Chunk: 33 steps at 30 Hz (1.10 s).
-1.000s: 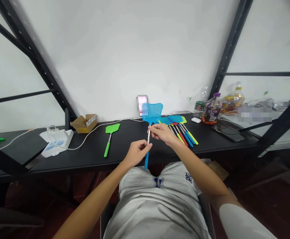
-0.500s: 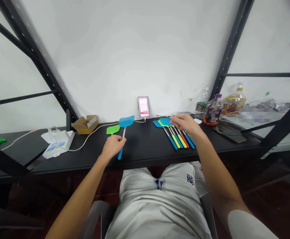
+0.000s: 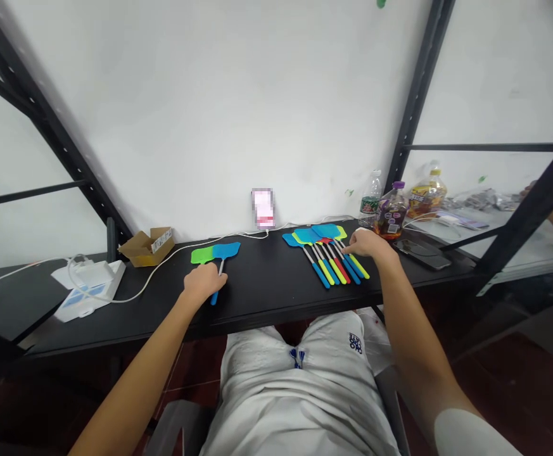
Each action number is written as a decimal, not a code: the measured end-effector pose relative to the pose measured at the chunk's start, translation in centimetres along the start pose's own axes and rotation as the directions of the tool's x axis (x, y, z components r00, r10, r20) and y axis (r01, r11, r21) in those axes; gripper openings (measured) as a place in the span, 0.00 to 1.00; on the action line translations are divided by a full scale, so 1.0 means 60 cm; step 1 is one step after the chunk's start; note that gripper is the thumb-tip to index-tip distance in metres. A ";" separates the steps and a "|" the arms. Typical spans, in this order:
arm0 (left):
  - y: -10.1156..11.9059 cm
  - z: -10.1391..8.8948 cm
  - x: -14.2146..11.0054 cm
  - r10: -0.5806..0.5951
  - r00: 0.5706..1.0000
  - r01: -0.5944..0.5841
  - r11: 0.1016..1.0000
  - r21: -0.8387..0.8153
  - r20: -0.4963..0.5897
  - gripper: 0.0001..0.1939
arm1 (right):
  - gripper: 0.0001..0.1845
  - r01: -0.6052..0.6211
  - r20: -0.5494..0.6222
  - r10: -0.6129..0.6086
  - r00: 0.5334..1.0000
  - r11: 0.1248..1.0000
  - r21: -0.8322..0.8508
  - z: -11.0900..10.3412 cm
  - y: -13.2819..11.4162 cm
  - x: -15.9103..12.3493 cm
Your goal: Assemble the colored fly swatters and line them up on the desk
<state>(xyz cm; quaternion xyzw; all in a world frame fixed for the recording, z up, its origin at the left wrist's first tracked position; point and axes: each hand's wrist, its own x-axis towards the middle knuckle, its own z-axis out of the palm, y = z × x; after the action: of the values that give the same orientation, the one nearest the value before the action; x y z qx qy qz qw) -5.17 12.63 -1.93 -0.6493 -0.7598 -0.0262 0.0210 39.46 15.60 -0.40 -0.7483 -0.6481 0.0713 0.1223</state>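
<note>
Left hand (image 3: 203, 283) closed around the shaft of a blue fly swatter (image 3: 226, 251). Blue grip (image 3: 215, 297) points toward the black table's front edge (image 3: 266, 315) and stops just short of it. Swatter head overlaps a green swatter (image 3: 200, 256). Right hand (image 3: 370, 244) open, fingers (image 3: 352, 235) down on the handles of a fanned group of swatters (image 3: 321, 253), near the front edge. Hands well apart, black tabletop showing between them. Behind: white cable (image 3: 181, 250), cardboard box (image 3: 147, 247) back left. Back right, just past the right hand: purple-capped bottle (image 3: 392, 212), dark smartphone (image 3: 421, 254). Wall (image 3: 257, 95) closes the far edge.
</note>
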 end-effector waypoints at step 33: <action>-0.034 0.017 -0.053 -0.006 0.960 0.010 1.000 0.015 -0.281 0.31 | 0.21 0.154 -0.238 -0.091 0.967 0.953 0.262 -0.016 -0.061 -0.028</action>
<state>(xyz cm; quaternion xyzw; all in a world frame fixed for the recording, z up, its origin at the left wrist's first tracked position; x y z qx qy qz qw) -6.70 9.24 -3.18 -0.6358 -0.7519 -0.1120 0.1339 35.99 14.34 1.46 -0.6848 -0.6594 0.0694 0.3023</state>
